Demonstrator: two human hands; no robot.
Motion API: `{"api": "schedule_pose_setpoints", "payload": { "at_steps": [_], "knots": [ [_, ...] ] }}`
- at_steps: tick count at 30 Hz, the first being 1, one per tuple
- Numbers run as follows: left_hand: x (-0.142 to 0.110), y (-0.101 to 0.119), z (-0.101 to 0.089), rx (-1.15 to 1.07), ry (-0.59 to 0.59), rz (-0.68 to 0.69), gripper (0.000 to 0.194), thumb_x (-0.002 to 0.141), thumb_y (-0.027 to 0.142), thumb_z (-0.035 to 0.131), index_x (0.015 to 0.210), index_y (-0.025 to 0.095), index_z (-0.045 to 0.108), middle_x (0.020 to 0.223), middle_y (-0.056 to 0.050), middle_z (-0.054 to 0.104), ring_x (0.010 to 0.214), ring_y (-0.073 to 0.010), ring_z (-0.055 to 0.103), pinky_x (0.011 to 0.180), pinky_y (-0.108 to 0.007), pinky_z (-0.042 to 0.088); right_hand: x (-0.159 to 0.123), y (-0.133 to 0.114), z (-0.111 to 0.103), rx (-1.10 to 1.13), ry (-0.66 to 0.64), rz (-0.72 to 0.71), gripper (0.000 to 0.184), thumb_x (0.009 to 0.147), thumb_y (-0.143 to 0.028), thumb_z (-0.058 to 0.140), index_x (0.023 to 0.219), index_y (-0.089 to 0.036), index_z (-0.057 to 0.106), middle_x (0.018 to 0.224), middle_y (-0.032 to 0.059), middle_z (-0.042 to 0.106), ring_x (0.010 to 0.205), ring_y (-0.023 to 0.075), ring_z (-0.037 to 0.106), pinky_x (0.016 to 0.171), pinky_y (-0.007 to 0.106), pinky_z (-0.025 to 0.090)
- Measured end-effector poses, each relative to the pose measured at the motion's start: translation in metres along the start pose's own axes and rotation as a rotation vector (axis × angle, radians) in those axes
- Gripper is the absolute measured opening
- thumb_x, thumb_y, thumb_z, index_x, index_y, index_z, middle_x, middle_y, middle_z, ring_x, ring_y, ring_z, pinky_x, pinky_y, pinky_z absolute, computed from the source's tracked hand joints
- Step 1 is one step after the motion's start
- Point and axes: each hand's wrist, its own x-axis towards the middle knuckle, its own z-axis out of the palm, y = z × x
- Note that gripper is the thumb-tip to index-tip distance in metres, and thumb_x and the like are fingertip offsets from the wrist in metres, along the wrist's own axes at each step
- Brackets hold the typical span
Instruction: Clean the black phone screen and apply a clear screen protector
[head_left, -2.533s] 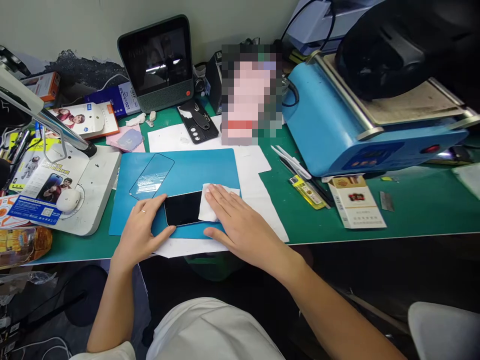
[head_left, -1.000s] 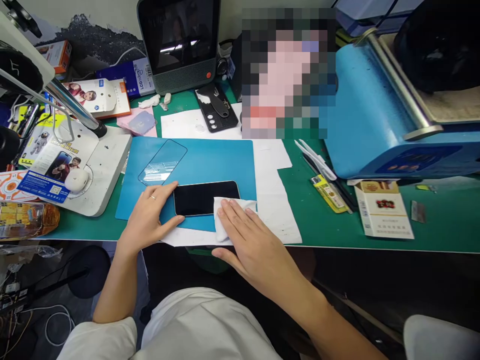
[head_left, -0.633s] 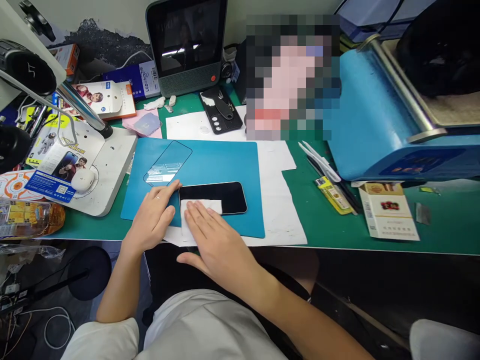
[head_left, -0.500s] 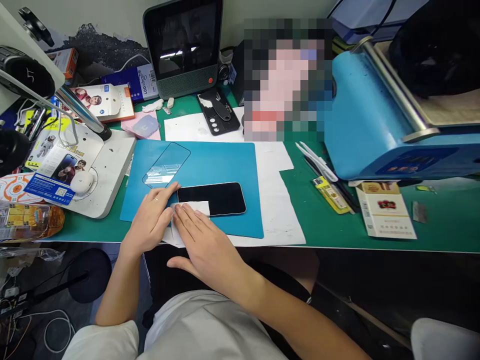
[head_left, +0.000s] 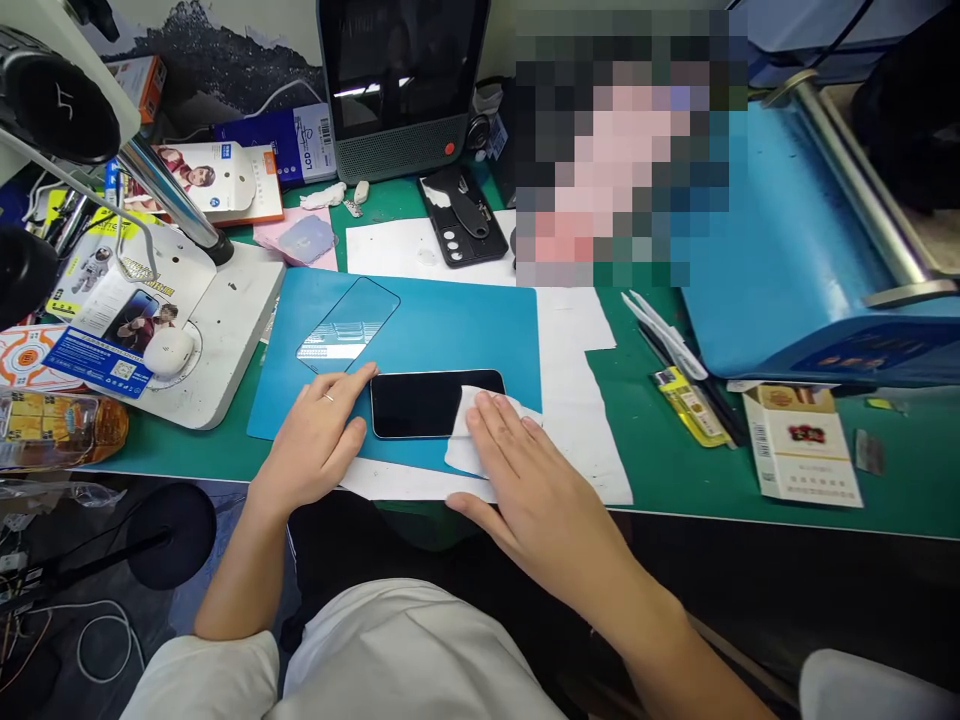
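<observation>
A smartphone (head_left: 416, 405) with a black screen lies face up on a blue mat (head_left: 465, 325). My right hand (head_left: 517, 470) holds a white wipe (head_left: 463, 445) under its fingers, pressed onto the right end of the screen; the thumb sticks out to the side. At the phone's left end rests my left hand (head_left: 319, 430), open, with its index fingertip by the upper left corner and the thumb apart. Behind the phone, a clear screen protector (head_left: 349, 322) with a black border lies slanted on the mat.
A white lamp base (head_left: 244, 310) stands left of the mat. Behind it are a black phone case (head_left: 461, 215) and a dark display (head_left: 401, 80). To the right lie pens (head_left: 667, 335), a yellow packet (head_left: 691, 405), a cigarette box (head_left: 802, 445) and a blue machine (head_left: 780, 250).
My right hand has slid the wipe rightward across the screen, from the phone's left end to its right end. My left hand stays at the phone's left end. The camera view has shifted slightly.
</observation>
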Motion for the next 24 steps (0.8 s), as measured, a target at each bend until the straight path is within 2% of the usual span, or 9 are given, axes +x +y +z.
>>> {"api": "schedule_pose_setpoints", "payload": {
  "at_steps": [3, 6, 8, 14, 20, 24],
  "knots": [
    [0.001, -0.001, 0.001, -0.006, 0.021, 0.021, 0.06, 0.109, 0.027, 0.035, 0.169, 0.027, 0.027, 0.161, -0.007, 0.055, 0.138, -0.0299, 0.05, 0.115, -0.051, 0.042, 0.03, -0.013, 0.006, 0.029, -0.026, -0.053, 0.096, 0.105, -0.062, 0.044, 0.172, -0.005, 0.005, 0.17, 0.0281, 0.034, 0.159, 0.0397, 0.034, 0.123, 0.06, 0.043],
    [0.0, -0.003, 0.003, -0.009, 0.042, 0.055, 0.06, 0.111, 0.028, 0.035, 0.17, 0.027, 0.024, 0.162, -0.008, 0.053, 0.138, -0.0287, 0.051, 0.115, -0.049, 0.042, 0.062, -0.028, 0.01, 0.055, -0.057, -0.113, 0.093, 0.105, -0.065, 0.044, 0.167, 0.002, 0.025, 0.17, 0.028, 0.033, 0.161, 0.0378, 0.031, 0.126, 0.056, 0.04],
    [-0.001, -0.005, 0.003, -0.005, 0.06, 0.067, 0.06, 0.111, 0.029, 0.036, 0.17, 0.028, 0.024, 0.161, -0.009, 0.053, 0.137, -0.0284, 0.053, 0.115, -0.048, 0.042, 0.073, -0.036, 0.011, 0.047, -0.053, -0.135, 0.093, 0.104, -0.066, 0.045, 0.162, 0.006, 0.035, 0.17, 0.028, 0.034, 0.161, 0.0377, 0.032, 0.128, 0.054, 0.038],
    [-0.002, -0.004, 0.003, 0.006, 0.059, 0.058, 0.059, 0.111, 0.028, 0.036, 0.169, 0.029, 0.026, 0.162, -0.009, 0.051, 0.142, -0.0288, 0.051, 0.116, -0.048, 0.042, 0.057, -0.048, 0.012, 0.047, -0.032, -0.171, 0.094, 0.101, -0.067, 0.052, 0.159, 0.005, 0.041, 0.168, 0.0276, 0.036, 0.157, 0.037, 0.039, 0.126, 0.052, 0.043],
    [-0.001, -0.004, 0.003, 0.038, 0.068, 0.036, 0.063, 0.108, 0.023, 0.039, 0.17, 0.028, 0.025, 0.159, -0.01, 0.054, 0.138, -0.0289, 0.053, 0.116, -0.049, 0.043, 0.08, -0.049, 0.009, 0.063, -0.041, -0.18, 0.09, 0.105, -0.064, 0.044, 0.158, 0.009, 0.041, 0.167, 0.0273, 0.039, 0.158, 0.0357, 0.039, 0.131, 0.048, 0.035],
    [-0.002, -0.005, 0.003, 0.024, 0.064, 0.044, 0.063, 0.107, 0.02, 0.039, 0.169, 0.028, 0.027, 0.161, -0.008, 0.052, 0.141, -0.0276, 0.051, 0.118, -0.048, 0.042, 0.071, -0.054, 0.012, 0.055, -0.012, -0.173, 0.094, 0.102, -0.068, 0.047, 0.157, 0.008, 0.044, 0.166, 0.0276, 0.04, 0.156, 0.0375, 0.041, 0.127, 0.049, 0.041]
  ]
}}
